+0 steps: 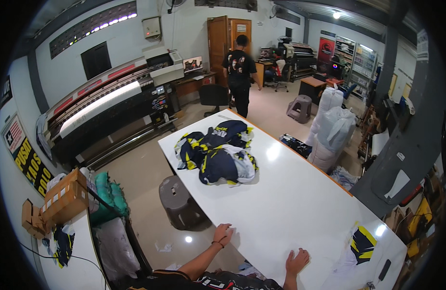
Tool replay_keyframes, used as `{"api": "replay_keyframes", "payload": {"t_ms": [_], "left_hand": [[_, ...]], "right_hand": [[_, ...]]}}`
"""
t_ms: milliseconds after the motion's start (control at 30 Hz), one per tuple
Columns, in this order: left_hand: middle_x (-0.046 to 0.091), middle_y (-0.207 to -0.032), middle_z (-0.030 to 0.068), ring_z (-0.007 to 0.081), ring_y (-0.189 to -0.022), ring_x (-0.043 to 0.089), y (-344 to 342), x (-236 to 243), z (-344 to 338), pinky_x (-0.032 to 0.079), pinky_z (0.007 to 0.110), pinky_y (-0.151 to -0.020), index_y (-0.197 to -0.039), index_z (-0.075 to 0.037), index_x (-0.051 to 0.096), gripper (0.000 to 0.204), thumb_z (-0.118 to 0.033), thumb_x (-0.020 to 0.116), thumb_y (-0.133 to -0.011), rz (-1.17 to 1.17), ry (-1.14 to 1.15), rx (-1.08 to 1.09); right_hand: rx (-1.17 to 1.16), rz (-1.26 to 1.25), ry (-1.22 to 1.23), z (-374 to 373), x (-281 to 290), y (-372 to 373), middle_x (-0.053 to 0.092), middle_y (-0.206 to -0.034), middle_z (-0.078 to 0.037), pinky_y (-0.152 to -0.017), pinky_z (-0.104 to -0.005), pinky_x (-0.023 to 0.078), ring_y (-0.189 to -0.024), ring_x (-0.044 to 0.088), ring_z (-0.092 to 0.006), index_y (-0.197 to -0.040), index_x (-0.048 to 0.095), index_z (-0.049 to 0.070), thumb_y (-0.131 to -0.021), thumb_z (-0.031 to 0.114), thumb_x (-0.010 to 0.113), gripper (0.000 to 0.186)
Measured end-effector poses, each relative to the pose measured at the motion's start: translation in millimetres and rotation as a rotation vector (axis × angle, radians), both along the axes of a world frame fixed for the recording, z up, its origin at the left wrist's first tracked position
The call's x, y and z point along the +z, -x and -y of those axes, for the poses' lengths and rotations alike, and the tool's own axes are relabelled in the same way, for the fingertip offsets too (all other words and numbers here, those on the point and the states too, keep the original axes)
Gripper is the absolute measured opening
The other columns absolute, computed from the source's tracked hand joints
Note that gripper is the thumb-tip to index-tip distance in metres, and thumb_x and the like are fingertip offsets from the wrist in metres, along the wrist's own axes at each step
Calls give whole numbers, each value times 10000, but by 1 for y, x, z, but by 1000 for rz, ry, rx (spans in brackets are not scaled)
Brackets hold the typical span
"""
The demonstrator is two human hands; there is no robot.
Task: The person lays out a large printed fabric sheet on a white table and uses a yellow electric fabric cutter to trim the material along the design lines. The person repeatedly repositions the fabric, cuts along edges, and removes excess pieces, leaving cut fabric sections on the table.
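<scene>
My left hand (223, 235), with a dark band at its wrist, rests at the near left edge of the white table (276, 212). Its fingers are loosely bent and hold nothing. Farther right, my right hand (297, 262) lies on the tabletop, fingers apart and nothing in them. A crumpled heap of navy, yellow and white garments (223, 166) sits toward the table's far end, beyond both hands. To the right of my right hand lies a navy and yellow fabric piece (364, 245) beside white material. Near the right corner is a black-handled tool (385, 269) whose kind I cannot make out.
A brown plastic stool (181, 205) stands against the table's left side. Large wrapped bundles (333, 125) stand beyond its right edge. Cardboard boxes (65, 195) fill the left side. A person (240, 72) in black stands past the far end, near a wide printer (116, 104).
</scene>
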State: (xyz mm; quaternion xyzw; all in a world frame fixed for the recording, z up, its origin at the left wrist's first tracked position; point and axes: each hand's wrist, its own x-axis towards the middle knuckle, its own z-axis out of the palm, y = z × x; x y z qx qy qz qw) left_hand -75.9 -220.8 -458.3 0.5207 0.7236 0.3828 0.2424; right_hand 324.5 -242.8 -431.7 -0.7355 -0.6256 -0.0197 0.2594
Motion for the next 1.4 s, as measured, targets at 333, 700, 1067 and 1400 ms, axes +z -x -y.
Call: {"api": "replay_keyframes", "payload": {"t_ms": [333, 700, 1067, 1400], "left_hand": [[298, -1639, 194, 346, -1546, 214, -117, 13, -83, 136, 501, -1276, -1565, -55, 385, 925, -700, 547, -922, -451, 233, 260], [351, -1591, 208, 359, -1508, 263, -126, 12, -106, 168, 523, -1258, -1504, 8, 423, 825, -523, 638, -912, -507, 281, 598], [333, -1607, 189, 356, -1510, 246, -129, 22, -105, 184, 519, -1246, -1525, -21, 403, 813, -501, 635, -912, -498, 310, 592], [322, -1612, 191, 355, -1517, 236, -129, 24, -105, 176, 520, -1249, -1526, -9, 401, 825, -522, 615, -916, -490, 311, 586]], "right_hand": [[-128, -133, 200, 28, 12, -80, 607, -1213, -178, -997, -500, 429, -1168, 549, -372, -1232, 610, -2, -880, 278, 762, 475], [-585, 261, 25, 71, 1, -169, 695, -938, -178, -812, -510, 529, -927, 656, -386, -991, 706, 33, -995, 423, 643, 395], [-623, 266, 93, 70, 9, -171, 717, -1096, -206, -902, -485, 546, -1029, 673, -398, -1139, 693, -6, -1010, 418, 651, 445], [-586, 230, 82, 86, -30, -193, 711, -1096, -230, -896, -480, 550, -1018, 671, -407, -1170, 682, -21, -1008, 415, 659, 466]]}}
